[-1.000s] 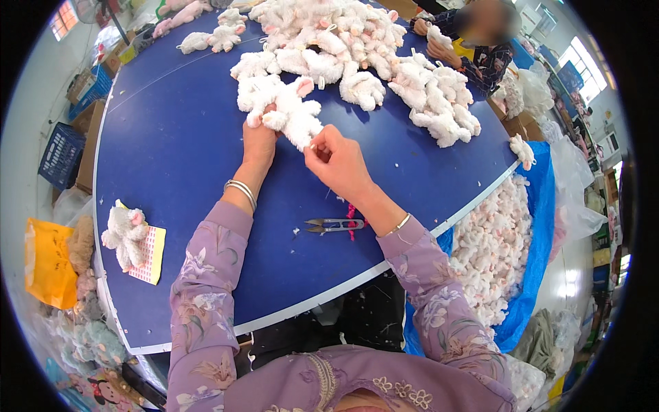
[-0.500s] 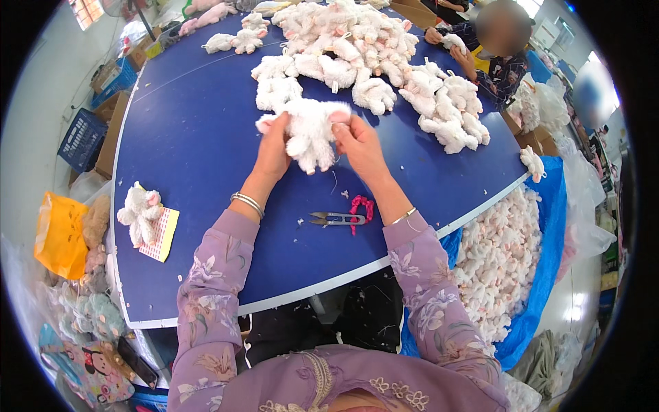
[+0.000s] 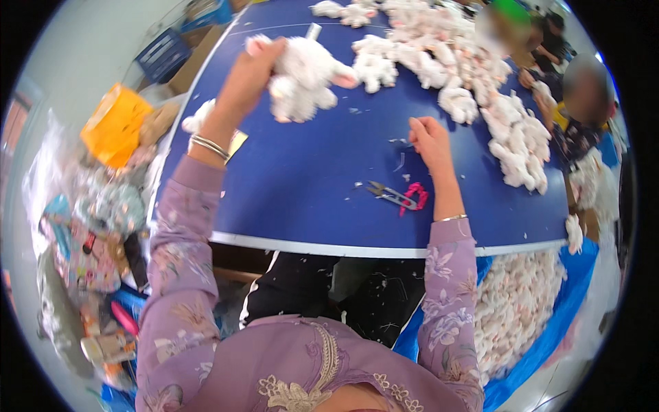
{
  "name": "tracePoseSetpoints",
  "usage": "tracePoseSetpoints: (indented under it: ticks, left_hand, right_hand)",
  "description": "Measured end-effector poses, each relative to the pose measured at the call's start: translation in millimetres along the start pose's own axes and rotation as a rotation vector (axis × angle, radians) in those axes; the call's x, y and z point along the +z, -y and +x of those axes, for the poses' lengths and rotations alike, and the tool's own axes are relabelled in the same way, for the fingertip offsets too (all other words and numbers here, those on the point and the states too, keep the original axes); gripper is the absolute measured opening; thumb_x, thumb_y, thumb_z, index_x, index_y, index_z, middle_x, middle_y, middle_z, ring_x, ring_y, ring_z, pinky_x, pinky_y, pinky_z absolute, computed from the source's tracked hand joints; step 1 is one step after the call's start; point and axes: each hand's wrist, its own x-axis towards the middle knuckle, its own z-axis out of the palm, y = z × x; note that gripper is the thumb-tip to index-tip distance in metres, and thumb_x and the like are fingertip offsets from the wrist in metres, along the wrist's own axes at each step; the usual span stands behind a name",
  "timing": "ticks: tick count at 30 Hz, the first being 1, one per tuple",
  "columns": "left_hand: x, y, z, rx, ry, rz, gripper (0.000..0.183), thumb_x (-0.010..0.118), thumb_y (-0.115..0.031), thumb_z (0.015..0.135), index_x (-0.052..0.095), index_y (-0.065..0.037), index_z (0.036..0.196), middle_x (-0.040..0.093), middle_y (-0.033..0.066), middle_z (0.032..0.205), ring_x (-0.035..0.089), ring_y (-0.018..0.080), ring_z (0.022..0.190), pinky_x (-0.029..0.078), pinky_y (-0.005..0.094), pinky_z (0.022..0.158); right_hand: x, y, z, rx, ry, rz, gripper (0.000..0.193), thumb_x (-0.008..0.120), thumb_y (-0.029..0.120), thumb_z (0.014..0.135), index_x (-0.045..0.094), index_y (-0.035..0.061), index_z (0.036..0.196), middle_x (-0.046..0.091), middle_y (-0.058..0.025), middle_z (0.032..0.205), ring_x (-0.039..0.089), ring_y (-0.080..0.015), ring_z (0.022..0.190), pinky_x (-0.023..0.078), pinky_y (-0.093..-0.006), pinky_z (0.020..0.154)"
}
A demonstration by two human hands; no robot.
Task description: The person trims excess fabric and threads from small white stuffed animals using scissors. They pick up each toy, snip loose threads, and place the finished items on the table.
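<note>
Clutching plush toy [image 3: 302, 75] above open tabletop [image 3: 309, 178]

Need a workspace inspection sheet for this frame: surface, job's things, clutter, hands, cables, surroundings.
Surface: blue table, flecked with white fluff.
Job's things: white plush toy lifted above the table; thread snips with a pink loop lying flat by the near edge.
Clutter: heap of white plush toys across the far side.
Hands: left hand grips the plush toy; right hand loosely curled, resting on the table, holding nothing visible.
Cables: nothing seen.
Surroundings: blue-lined bin of plush toys at right; orange bag and mixed goods at left; other people at the far side.
</note>
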Motion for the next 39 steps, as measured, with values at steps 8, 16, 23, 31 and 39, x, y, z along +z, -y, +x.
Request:
tracePoseSetpoints:
  ticks: [8, 16, 23, 31, 39]
  left_hand:
    - [-189, 50, -44, -0.257, -0.122, 1.042, 0.066, 0.07, -0.042, 0.081, 0.054, 0.006, 0.122, 0.061, 0.0214, 0.118, 0.06, 0.0281, 0.109, 0.047, 0.0359, 0.093]
    - [-71, 32, -48, 0.288, -0.147, 0.62, 0.028, 0.059, -0.019, 0.093, 0.062, 0.001, 0.111, 0.065, 0.0086, 0.107, 0.06, 0.0161, 0.101, 0.045, 0.0281, 0.09]
    - [94, 87, -85, 0.121, 0.156, 0.296, 0.024, 0.049, -0.011, 0.097, 0.058, -0.002, 0.117, 0.062, 0.0057, 0.115, 0.057, 0.0131, 0.103, 0.045, 0.025, 0.086]
    - [127, 114, -79, 0.08, 0.242, 0.277, 0.02, 0.047, -0.011, 0.098, 0.059, -0.002, 0.11, 0.065, 0.005, 0.105, 0.058, 0.0113, 0.092, 0.044, 0.0223, 0.077]
    - [132, 112, -79, 0.055, 0.381, 0.315, 0.013, 0.048, -0.005, 0.096, 0.061, 0.0, 0.097, 0.064, 0.0051, 0.094, 0.057, 0.0108, 0.086, 0.046, 0.0237, 0.08]
  right_hand:
    - [13, 1, -2, 0.011, 0.134, -0.011, 0.02, 0.062, 0.022, 0.091, 0.06, 0.0025, 0.087, 0.058, 0.0006, 0.067, 0.048, -0.0046, 0.057, 0.037, -0.0209, 0.051]
    - [0, -2, -2, -0.022, 0.053, -0.216, 0.028, 0.063, 0.03, 0.086, 0.066, 0.0025, 0.087, 0.061, 0.0005, 0.074, 0.056, -0.0103, 0.07, 0.047, -0.0286, 0.064]
    - [-52, 21, -26, -0.223, -0.32, 0.257, 0.018, 0.057, 0.02, 0.093, 0.059, 0.0042, 0.082, 0.059, -0.0013, 0.066, 0.052, -0.0061, 0.058, 0.042, -0.0227, 0.051]
    - [-303, -53, -72, -0.293, -1.252, 0.025, 0.019, 0.052, 0.017, 0.092, 0.06, 0.0008, 0.086, 0.062, -0.0047, 0.074, 0.057, -0.0103, 0.065, 0.046, -0.0248, 0.059]
    - [-428, -111, -36, 0.204, -0.864, -1.006, 0.035, 0.047, 0.024, 0.086, 0.063, 0.0042, 0.11, 0.062, -0.017, 0.117, 0.056, -0.0351, 0.114, 0.042, -0.049, 0.097]
